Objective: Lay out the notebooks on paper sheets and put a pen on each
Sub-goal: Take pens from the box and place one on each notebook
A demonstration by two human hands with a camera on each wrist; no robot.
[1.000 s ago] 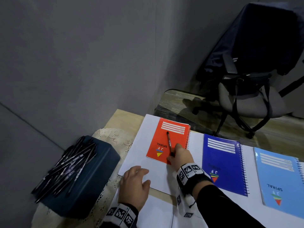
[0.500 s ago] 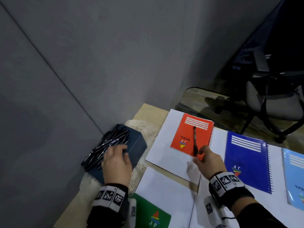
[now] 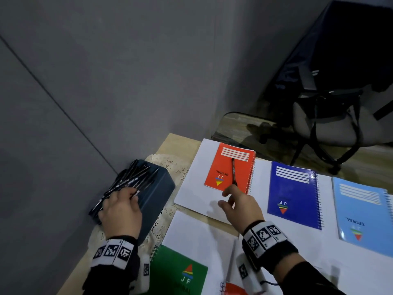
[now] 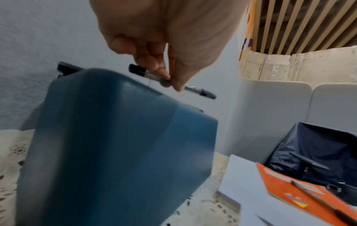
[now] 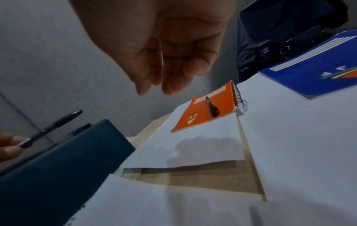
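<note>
An orange notebook lies on a white sheet with a black pen resting free on its cover. My right hand hovers just near of that notebook, fingers relaxed and holding nothing. My left hand is over the pile of pens on a dark blue box. In the left wrist view its thumb and fingers pinch one black pen just above the box. A blue notebook and a light blue notebook lie on sheets to the right, without pens.
A green notebook lies on a sheet at the near edge, with the corner of a red one beside it. The box stands on a lace mat by the grey wall. An office chair stands beyond the table.
My right hand let go of the pen on the orange notebook and drew back. My left hand moved from the sheet to the pen pile and pinched a pen.
</note>
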